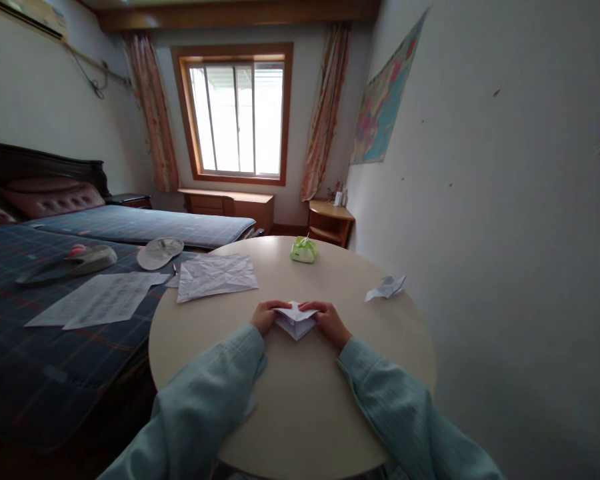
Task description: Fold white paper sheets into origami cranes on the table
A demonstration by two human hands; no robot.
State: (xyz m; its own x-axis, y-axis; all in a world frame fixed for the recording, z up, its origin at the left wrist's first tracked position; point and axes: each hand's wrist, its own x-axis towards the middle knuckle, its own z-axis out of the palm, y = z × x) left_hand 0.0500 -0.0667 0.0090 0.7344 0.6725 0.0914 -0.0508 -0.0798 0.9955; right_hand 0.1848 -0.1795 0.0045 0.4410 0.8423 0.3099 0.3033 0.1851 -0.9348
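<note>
A partly folded sheet of white paper (pixel 296 325) is held between my two hands over the middle of the round table (pixel 300 413). Its lower end comes to a point facing me, and the layers stand a little apart. My left hand (pixel 266 316) grips the left corner, thumb and fingers closed on it. On the opposite corner, my right hand (pixel 330 321) pinches the paper in the same way. Both thumbs lie along the top layer. The undersides of the fingers are hidden by the paper.
A creased paper sheet (pixel 217 277) lies at the table's left edge. Toward the back sits a green tissue pack (pixel 304 250); at right is a folded paper piece (pixel 386 288). Printed sheets (pixel 105 297) and a white cap (pixel 160 253) rest on the bed (pixel 30 373). A wall (pixel 505 300) stands close at right.
</note>
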